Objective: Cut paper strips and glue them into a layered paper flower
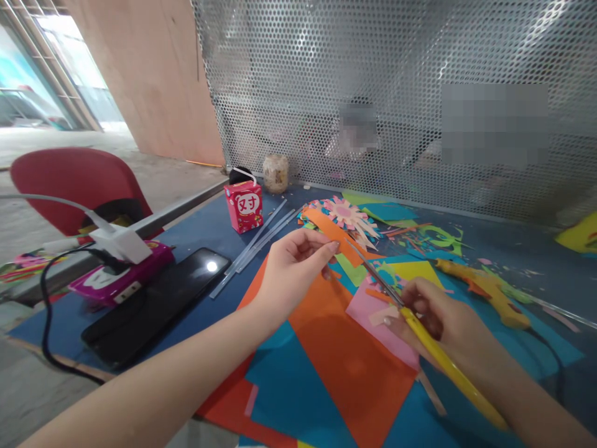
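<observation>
My left hand (298, 264) pinches an orange paper strip (329, 227) between thumb and fingers, above the middle of the table. My right hand (443, 323) is closed around yellow-handled scissors (433, 345), their metal blades pointing up and left. The blade tips meet the strip just right of my left fingertips; whether they are parted is hard to tell. Under my hands lie orange paper sheets (345, 348), blue paper (289, 386) and a pink paper piece (382, 323). Behind the strip rests a fringed paper flower (345, 213) in pale pink.
A yellow glue gun (485, 292) lies at right. At left are a black phone (158, 305), a purple power strip (124, 270) with a white charger (121, 241), clear glue sticks (261, 242), a red drink box (244, 206) and a jar (275, 173). Perforated metal (298, 81) stands behind.
</observation>
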